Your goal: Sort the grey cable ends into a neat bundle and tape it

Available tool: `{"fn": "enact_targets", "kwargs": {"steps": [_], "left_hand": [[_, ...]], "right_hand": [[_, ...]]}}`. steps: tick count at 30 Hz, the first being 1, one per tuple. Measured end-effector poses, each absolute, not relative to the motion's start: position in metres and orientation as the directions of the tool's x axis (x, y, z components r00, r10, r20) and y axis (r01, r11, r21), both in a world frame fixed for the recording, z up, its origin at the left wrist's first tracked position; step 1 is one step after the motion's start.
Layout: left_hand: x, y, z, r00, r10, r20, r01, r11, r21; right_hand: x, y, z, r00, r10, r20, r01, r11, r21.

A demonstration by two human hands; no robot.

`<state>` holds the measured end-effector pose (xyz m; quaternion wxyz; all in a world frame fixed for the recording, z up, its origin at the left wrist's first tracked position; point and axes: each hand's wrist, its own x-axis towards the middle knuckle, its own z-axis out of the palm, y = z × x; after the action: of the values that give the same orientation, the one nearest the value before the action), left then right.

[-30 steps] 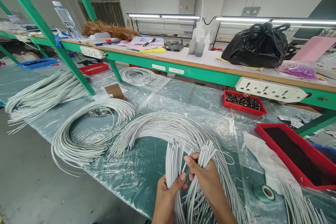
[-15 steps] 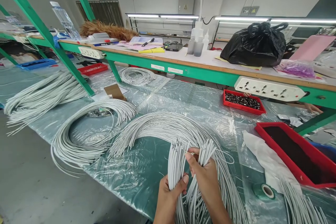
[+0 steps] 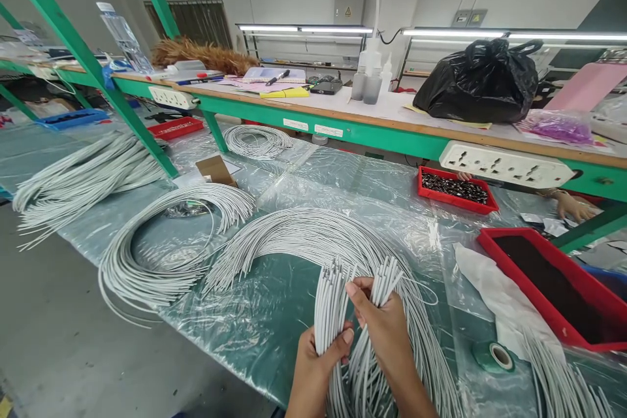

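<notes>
My left hand (image 3: 321,359) is closed around an upright bundle of white cables (image 3: 332,307), its cut ends pointing up. Just right of it, my right hand (image 3: 382,326) grips a second bundle of white cable ends (image 3: 386,281). The thumb and forefinger of my right hand reach to the edge of the left bundle, and whether they pinch a single cable there is hard to make out. Both bundles run down between my wrists. Behind my hands a long curved hank of white cables (image 3: 313,228) arches over the plastic-covered table (image 3: 245,339).
More coiled cables (image 3: 147,255) lie to the left. On the right are a green tape roll (image 3: 500,358), a red tray of dark material (image 3: 553,287) and a red tray of small metal parts (image 3: 455,191). A green-framed shelf (image 3: 382,134) crosses behind; another person's hand (image 3: 575,207) shows beneath it.
My hands keep nearly the same pose on the bundles. The view has shifted slightly. The other person's hand at the right has come further into sight.
</notes>
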<state>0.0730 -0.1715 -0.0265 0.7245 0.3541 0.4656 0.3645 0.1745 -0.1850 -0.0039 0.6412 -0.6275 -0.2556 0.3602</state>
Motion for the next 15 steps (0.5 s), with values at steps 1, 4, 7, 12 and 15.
{"fn": "enact_targets", "kwargs": {"steps": [1, 4, 7, 12, 15], "left_hand": [[0.073, -0.171, -0.027, 0.3, 0.858, -0.417, -0.196, 0.483, 0.853], [0.071, -0.172, -0.029, 0.262, 0.871, -0.415, -0.209, 0.471, 0.857], [0.07, -0.172, -0.029, 0.208, 0.887, -0.412, -0.237, 0.455, 0.859], [0.071, -0.174, -0.026, 0.213, 0.874, -0.437, -0.207, 0.477, 0.854], [0.071, -0.174, -0.026, 0.211, 0.885, -0.415, -0.217, 0.457, 0.863]], "right_hand": [[0.175, -0.186, -0.005, 0.622, 0.77, -0.14, -0.17, -0.042, -0.985], [0.178, -0.189, -0.011, 0.654, 0.734, -0.181, -0.326, 0.057, -0.944], [0.184, -0.193, -0.013, 0.626, 0.746, -0.227, -0.476, 0.135, -0.869], [0.185, -0.194, -0.004, 0.52, 0.808, -0.276, -0.419, -0.04, -0.907], [0.178, -0.191, 0.003, 0.532, 0.813, -0.237, -0.3, -0.081, -0.951]]}}
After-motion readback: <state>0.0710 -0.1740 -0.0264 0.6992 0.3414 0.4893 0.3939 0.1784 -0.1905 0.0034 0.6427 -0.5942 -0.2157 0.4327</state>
